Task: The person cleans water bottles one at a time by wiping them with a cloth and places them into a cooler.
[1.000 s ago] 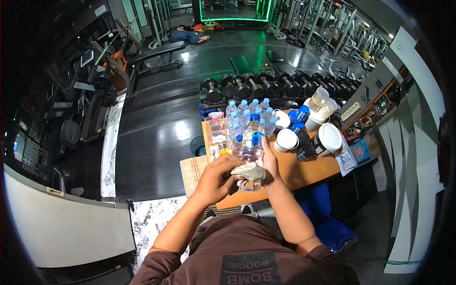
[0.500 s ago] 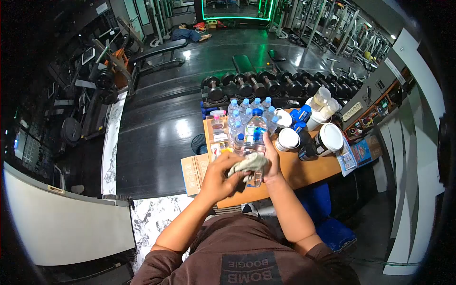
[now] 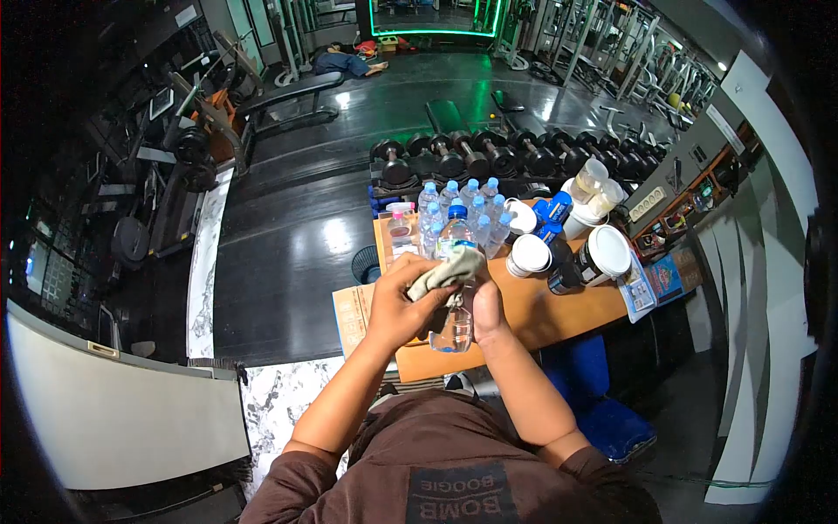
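Observation:
A clear plastic water bottle point(image 3: 452, 330) with a dark blue cap stands nearly upright in front of me, over the table's near edge. My right hand point(image 3: 487, 316) is wrapped round its right side. A pale, crumpled cloth point(image 3: 448, 272) is gripped in my left hand point(image 3: 400, 306) and pressed against the bottle's upper part, hiding much of its label. Behind it, several smaller water bottles point(image 3: 428, 194) with light blue caps are grouped on the wooden table point(image 3: 559, 313). Left of that group is a bottle with a pink cap point(image 3: 400, 223).
White-lidded tubs point(image 3: 529, 255), a larger black tub point(image 3: 604, 255) and a blue shaker point(image 3: 552, 210) crowd the table's right side. A cardboard box point(image 3: 352, 314) adjoins its left edge. Beyond are a dumbbell rack point(image 3: 497, 157) and a person lying on the floor point(image 3: 342, 64).
The bottle has come lower and tilted slightly, its base now nearer to me. My left hand has slid the cloth upward along it, and my right hand's grip has moved a little lower.

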`<action>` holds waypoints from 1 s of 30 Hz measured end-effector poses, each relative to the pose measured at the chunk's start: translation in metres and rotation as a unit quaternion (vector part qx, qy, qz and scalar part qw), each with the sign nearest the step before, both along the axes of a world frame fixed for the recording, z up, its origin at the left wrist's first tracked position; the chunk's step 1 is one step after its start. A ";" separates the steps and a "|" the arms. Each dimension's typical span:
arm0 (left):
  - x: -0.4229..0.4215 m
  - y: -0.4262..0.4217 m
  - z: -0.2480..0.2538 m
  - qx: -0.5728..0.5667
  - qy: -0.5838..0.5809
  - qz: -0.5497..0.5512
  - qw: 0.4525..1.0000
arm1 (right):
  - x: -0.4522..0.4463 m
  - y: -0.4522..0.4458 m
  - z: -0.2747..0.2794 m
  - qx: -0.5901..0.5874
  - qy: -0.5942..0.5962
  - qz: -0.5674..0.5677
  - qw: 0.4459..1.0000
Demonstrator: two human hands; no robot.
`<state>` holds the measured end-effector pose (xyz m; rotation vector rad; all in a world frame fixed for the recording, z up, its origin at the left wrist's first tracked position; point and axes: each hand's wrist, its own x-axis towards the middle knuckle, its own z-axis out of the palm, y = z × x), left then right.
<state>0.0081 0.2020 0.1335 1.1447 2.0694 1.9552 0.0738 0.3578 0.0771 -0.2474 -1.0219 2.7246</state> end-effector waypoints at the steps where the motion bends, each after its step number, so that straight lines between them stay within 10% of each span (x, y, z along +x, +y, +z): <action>1: 0.003 -0.003 -0.001 -0.022 0.019 0.001 1.000 | -0.001 0.003 -0.004 0.017 0.007 0.013 1.000; 6: 0.036 -0.026 -0.004 -0.034 -0.169 -0.080 0.982 | -0.005 0.016 -0.007 -0.056 -0.087 -0.032 0.994; 8: 0.035 -0.034 -0.018 -0.045 -0.001 -0.090 0.995 | -0.002 0.018 -0.005 -0.051 -0.064 -0.027 0.996; 19: 0.001 -0.013 0.001 -0.022 0.036 -0.010 0.999 | 0.001 -0.004 0.005 -0.005 -0.018 -0.035 0.999; 30: 0.031 -0.044 -0.017 -0.040 -0.016 -0.176 0.984 | 0.011 0.025 0.005 -0.023 -0.108 0.028 0.993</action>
